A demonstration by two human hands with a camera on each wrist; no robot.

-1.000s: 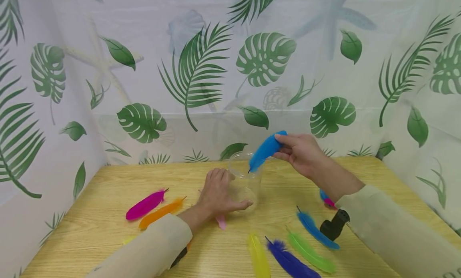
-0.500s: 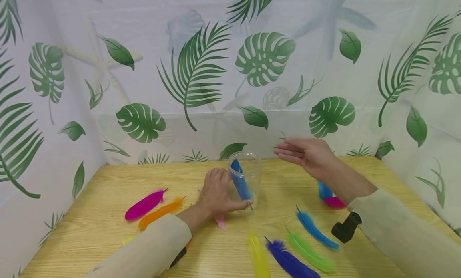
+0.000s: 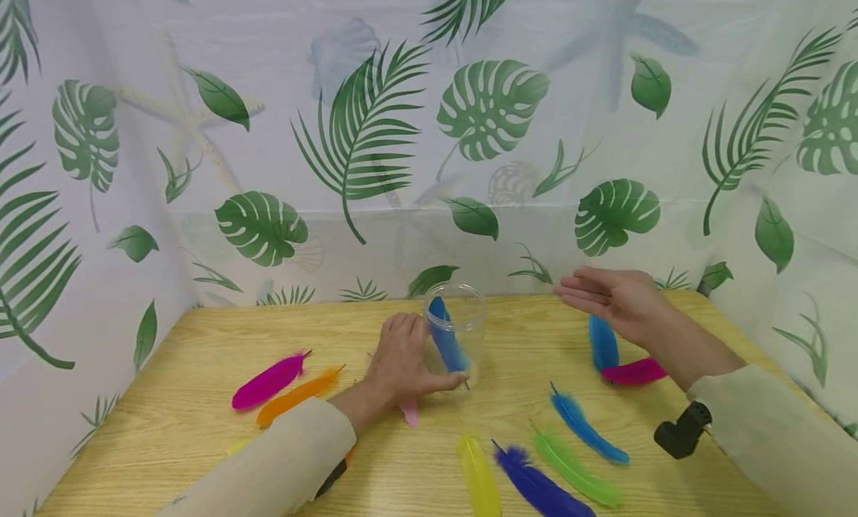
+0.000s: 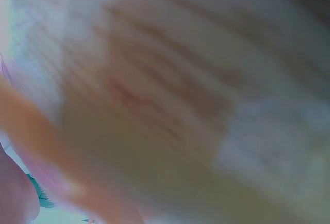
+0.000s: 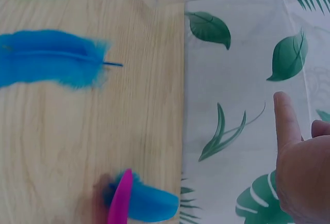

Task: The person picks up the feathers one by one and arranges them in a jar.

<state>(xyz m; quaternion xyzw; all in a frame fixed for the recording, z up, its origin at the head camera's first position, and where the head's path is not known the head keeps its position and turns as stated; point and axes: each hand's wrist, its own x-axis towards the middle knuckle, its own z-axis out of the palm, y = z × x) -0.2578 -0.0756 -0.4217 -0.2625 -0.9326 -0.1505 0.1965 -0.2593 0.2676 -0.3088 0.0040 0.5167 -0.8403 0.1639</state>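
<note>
A clear plastic cup (image 3: 477, 346) stands upright near the middle of the table, with a blue feather (image 3: 447, 342) leaning inside it. My left hand (image 3: 400, 364) grips the cup from its left side, the thumb across the front. To the right of the cup, my right hand (image 3: 620, 301) is raised over the table, fingers extended and holding nothing. Below it lie another blue feather (image 3: 603, 343) and a magenta feather (image 3: 635, 372), overlapping. The right wrist view shows that hand (image 5: 304, 167) at the right edge. Blur fills most of the left wrist view.
Toward the front lie a yellow feather (image 3: 480, 476), a dark blue feather (image 3: 539, 481), a green feather (image 3: 578, 468) and a curved blue feather (image 3: 588, 430). Left of the cup are a magenta feather (image 3: 270, 381), an orange feather (image 3: 299, 396) and a partly hidden pink feather (image 3: 410, 411). A leaf-print sheet (image 3: 395, 264) hangs behind.
My right hand let go of the blue feather, which dropped into the cup. It then drew back to the right with its fingers straightened. The left hand stayed on the cup.
</note>
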